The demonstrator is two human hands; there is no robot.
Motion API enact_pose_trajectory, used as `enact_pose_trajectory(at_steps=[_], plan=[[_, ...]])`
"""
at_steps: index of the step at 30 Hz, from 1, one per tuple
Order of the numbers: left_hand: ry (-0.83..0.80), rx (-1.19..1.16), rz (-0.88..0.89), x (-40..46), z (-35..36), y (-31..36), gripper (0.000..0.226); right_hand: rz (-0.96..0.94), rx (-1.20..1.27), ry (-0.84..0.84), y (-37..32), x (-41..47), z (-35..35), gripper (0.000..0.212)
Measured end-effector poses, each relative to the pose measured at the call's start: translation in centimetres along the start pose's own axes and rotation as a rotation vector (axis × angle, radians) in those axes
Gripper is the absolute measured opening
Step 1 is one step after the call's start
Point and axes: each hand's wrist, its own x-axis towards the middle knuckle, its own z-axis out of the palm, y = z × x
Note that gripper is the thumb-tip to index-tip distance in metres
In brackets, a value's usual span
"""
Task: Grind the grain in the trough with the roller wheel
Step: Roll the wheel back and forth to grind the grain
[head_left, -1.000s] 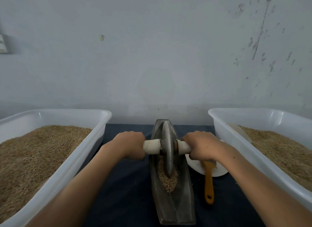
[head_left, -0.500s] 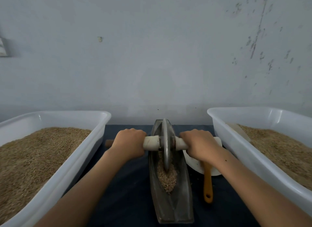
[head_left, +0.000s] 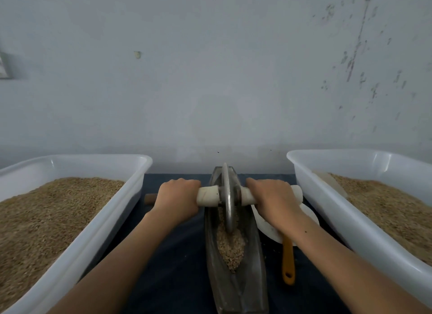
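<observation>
A narrow boat-shaped metal trough [head_left: 236,288] lies lengthwise on the dark cloth in front of me. A metal roller wheel [head_left: 227,197] stands upright in its far half, on a cross axle with white handles. My left hand [head_left: 177,197] grips the left handle and my right hand [head_left: 272,198] grips the right handle. Tan grain [head_left: 230,246] is heaped in the trough just on the near side of the wheel. The trough's near end holds almost no grain.
A large white tub [head_left: 98,225] full of grain stands at the left, another white tub [head_left: 332,222] with grain at the right. A white dish [head_left: 268,229] and an orange-handled tool [head_left: 288,260] lie between trough and right tub. A wall rises close behind.
Both hands have pushed the roller wheel away from me along the trough, toward its far end. More of the grain heap shows on the near side of the wheel.
</observation>
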Motion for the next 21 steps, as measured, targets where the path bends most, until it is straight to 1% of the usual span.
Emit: enact_pose_trajectory(at_steps=[2, 4, 7, 9, 11, 14, 17, 19, 21], plan=[[0.046, -0.005, -0.001, -0.1, 0.1, 0.1, 0.012, -0.008, 0.014, 0.022, 0.1, -0.1, 0.2, 0.015], [0.01, 0.005, 0.024, -0.2, 0.0, -0.1, 0.015, -0.01, 0.03, -0.031, 0.2, -0.2, -0.1, 0.016], [-0.156, 0.003, 0.058, -0.1, -0.7, -0.3, 0.027, -0.032, 0.022, -0.183, 0.4, 0.2, -1.1, 0.019], [-0.298, -0.051, 0.055, 0.0, -1.3, -0.5, 0.034, -0.058, -0.001, -0.311, 0.5, 0.4, -1.7, 0.027], [-0.42, -0.106, 0.048, 0.0, -1.5, -0.5, 0.04, -0.083, -0.004, -0.402, 0.6, 0.5, -2.2, 0.029], [-0.484, -0.133, 0.043, 0.1, -1.6, -0.4, 0.043, -0.103, 0.021, -0.461, 0.8, 0.5, -2.6, 0.03], [-0.435, -0.09, 0.042, 0.2, -1.4, -0.4, 0.041, -0.085, 0.041, -0.456, 0.8, 0.5, -2.3, 0.029], [-0.33, -0.038, 0.052, 0.1, -1.1, -0.4, 0.037, -0.06, 0.032, -0.405, 0.7, 0.4, -2.0, 0.028], [-0.178, 0.005, 0.06, 0.0, -0.6, -0.3, 0.03, -0.033, 0.023, -0.294, 0.5, 0.4, -1.4, 0.024]])
